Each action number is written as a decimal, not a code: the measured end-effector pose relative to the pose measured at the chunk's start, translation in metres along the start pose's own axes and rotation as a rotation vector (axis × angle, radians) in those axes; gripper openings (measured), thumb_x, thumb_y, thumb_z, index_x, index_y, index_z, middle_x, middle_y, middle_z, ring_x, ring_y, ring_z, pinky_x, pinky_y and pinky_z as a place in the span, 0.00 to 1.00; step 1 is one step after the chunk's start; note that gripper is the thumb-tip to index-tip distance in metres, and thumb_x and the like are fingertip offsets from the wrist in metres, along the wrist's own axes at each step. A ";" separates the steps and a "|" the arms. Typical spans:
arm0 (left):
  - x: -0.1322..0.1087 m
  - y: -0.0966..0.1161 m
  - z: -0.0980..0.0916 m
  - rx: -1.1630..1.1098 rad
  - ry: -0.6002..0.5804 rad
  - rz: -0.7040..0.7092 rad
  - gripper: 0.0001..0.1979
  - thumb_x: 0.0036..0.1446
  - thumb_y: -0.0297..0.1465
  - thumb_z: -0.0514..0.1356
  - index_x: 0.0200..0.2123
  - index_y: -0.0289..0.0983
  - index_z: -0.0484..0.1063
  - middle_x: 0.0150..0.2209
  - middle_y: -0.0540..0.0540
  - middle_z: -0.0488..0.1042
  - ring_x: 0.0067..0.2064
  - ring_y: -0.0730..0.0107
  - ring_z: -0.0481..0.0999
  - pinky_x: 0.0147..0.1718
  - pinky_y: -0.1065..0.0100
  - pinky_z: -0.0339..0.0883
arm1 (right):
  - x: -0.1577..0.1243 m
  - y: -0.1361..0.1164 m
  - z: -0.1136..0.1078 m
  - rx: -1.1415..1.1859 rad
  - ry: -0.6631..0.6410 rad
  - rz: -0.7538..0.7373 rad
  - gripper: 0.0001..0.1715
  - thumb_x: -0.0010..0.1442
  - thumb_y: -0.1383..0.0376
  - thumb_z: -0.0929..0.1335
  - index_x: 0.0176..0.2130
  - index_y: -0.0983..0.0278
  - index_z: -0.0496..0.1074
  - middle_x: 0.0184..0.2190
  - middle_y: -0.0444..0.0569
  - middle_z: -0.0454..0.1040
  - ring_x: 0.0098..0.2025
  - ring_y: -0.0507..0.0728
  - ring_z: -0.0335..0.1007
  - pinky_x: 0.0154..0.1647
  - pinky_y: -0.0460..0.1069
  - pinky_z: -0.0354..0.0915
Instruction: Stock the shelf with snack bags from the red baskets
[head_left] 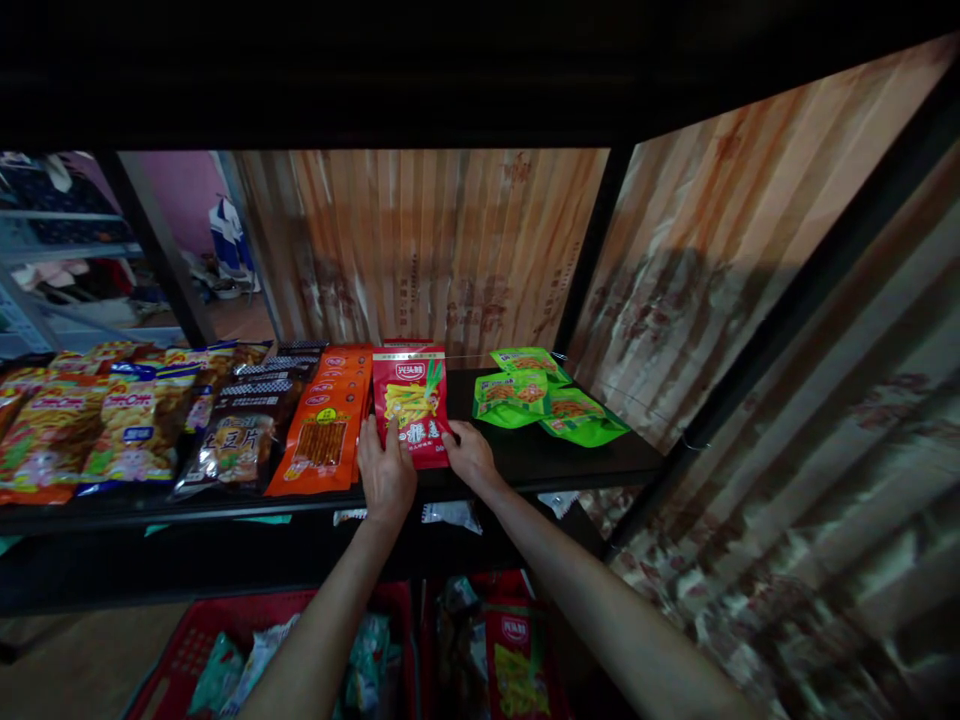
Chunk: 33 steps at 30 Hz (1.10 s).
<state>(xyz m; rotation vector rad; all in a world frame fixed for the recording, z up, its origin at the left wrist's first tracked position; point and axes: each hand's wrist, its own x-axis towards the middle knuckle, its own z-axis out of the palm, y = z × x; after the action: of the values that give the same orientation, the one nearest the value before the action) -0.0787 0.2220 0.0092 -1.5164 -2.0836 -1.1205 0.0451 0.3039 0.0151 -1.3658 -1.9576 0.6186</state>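
- The background is filled by a striped, flower-printed curtain [330,240], hung in folds behind and to the right of the rack.
- Below it, a black shelf [630,460] is stretched across the view, framed by dark uprights; a lower shelf [90,570] is seen beneath.
- Under the shelves, two red baskets [172,650] are placed side by side; teal and pale packets are held in the left one, and a red packet of similar design is seen in the right one.
- At the shelf's left, yellow-and-blue snack bags [139,430] are laid in a crowded cluster.
- Just right of these, dark bags [232,440] are lined up from front to back.
- Beside them, orange packets [322,430] are overlapped in a row.
- Further right, green packets [517,390] are loosely piled, apart from the rest.
- Between the orange and green groups, a red packet [411,385] is positioned near the front edge, its front tilted upward.
- The packet's lower left is touched by the left grip [386,475], fingers laid on its front; whether it is clenched cannot be told.
- The packet's lower right edge is pinched by the right grip [470,455].
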 end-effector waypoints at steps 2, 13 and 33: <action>0.006 0.003 0.002 0.035 0.009 0.059 0.23 0.61 0.35 0.51 0.57 0.35 0.65 0.63 0.32 0.54 0.65 0.46 0.51 0.57 0.47 0.54 | 0.004 0.001 0.000 0.159 -0.021 0.036 0.19 0.56 0.70 0.65 0.48 0.62 0.72 0.47 0.52 0.74 0.50 0.58 0.69 0.53 0.51 0.62; 0.030 0.003 0.016 0.149 -0.072 0.208 0.29 0.56 0.44 0.54 0.56 0.32 0.67 0.61 0.29 0.59 0.64 0.43 0.53 0.57 0.46 0.53 | 0.047 -0.014 -0.011 0.740 -0.028 0.335 0.21 0.56 0.60 0.69 0.49 0.65 0.68 0.42 0.51 0.76 0.42 0.55 0.74 0.43 0.48 0.69; 0.029 -0.004 0.025 -0.016 -0.214 0.191 0.27 0.60 0.41 0.51 0.61 0.39 0.60 0.64 0.33 0.53 0.66 0.44 0.49 0.57 0.47 0.57 | 0.101 0.004 0.005 0.816 -0.061 0.317 0.14 0.61 0.60 0.62 0.33 0.66 0.72 0.30 0.49 0.77 0.28 0.49 0.71 0.27 0.43 0.65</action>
<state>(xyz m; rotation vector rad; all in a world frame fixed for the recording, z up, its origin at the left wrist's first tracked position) -0.0892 0.2592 0.0107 -1.8711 -2.0109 -0.9425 0.0197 0.4001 0.0340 -1.1142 -1.2722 1.4268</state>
